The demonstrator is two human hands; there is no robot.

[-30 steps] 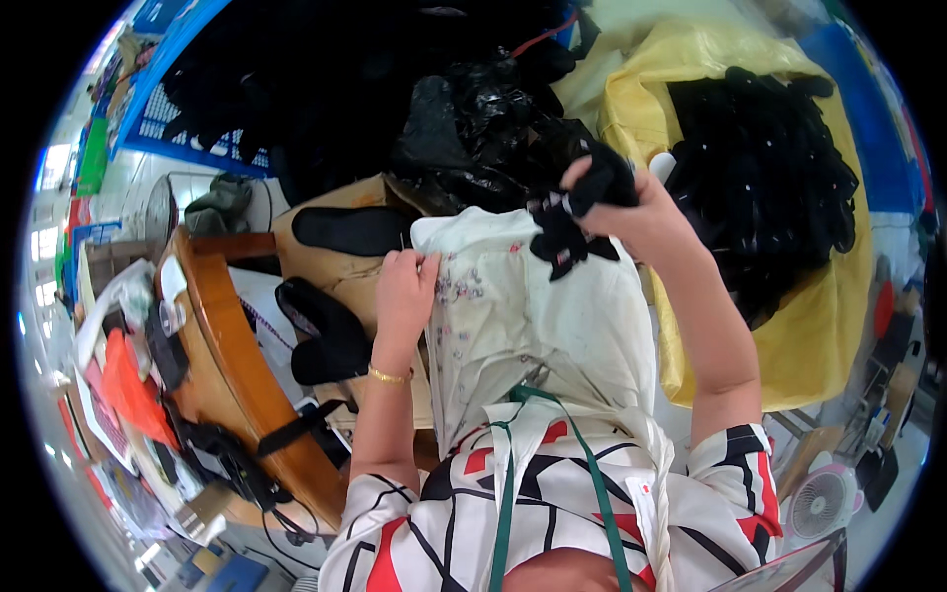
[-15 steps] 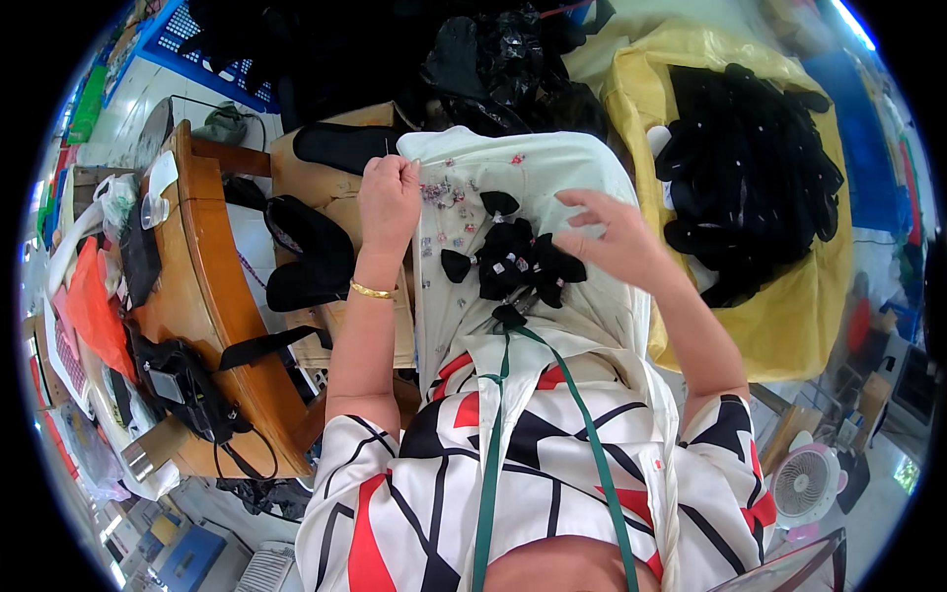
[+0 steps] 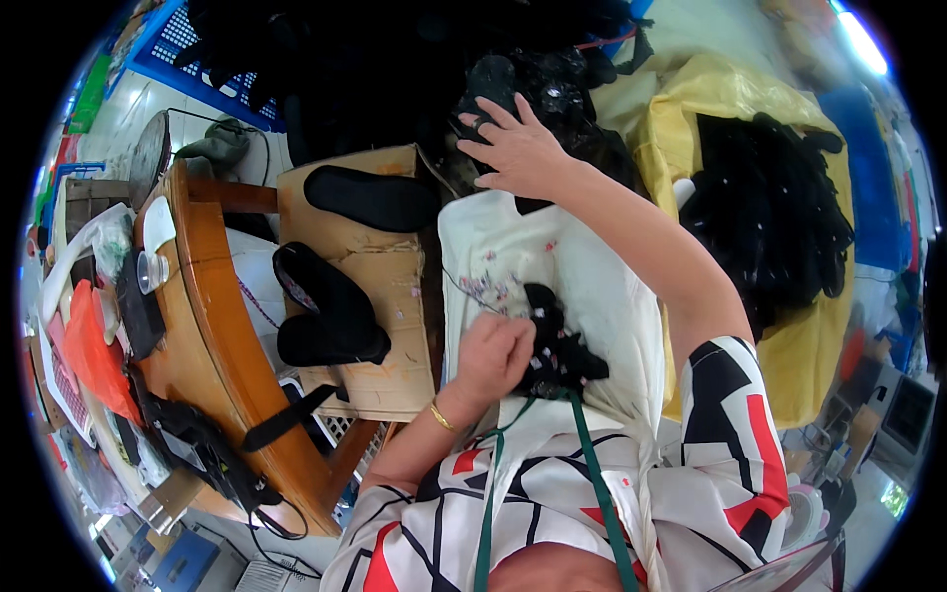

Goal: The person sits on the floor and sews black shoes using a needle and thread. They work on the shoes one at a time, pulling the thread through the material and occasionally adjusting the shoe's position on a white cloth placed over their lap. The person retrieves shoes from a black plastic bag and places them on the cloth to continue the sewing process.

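Fingers curled together, my left hand [image 3: 490,357] is low over a white cloth [image 3: 617,306] draped on my lap. A thin dark line, perhaps thread or a needle, runs out from it; what the fingers pinch is hidden. Beside that hand lies a cluster of small black fabric bows [image 3: 567,360] with shiny bits at their centres. Small sparkly ornaments [image 3: 483,286], pink and silvery, are scattered on the cloth. My right hand [image 3: 518,148] reaches to the far side with fingers spread, at a dark pile and a black plastic bag [image 3: 582,113]. Nothing shows in its grasp.
At left, a cardboard box [image 3: 370,266] carries a black shoe [image 3: 370,197] and more black footwear [image 3: 330,306]. Beyond it stands a wooden table [image 3: 222,335] with a black bag. At right is a yellow sack [image 3: 681,128] full of black shoes. A blue crate [image 3: 163,59] stands far left.
My right hand has moved from over the bows to the far dark pile. My left hand has come down from the cloth's far left corner to beside the bows. The view has shifted.
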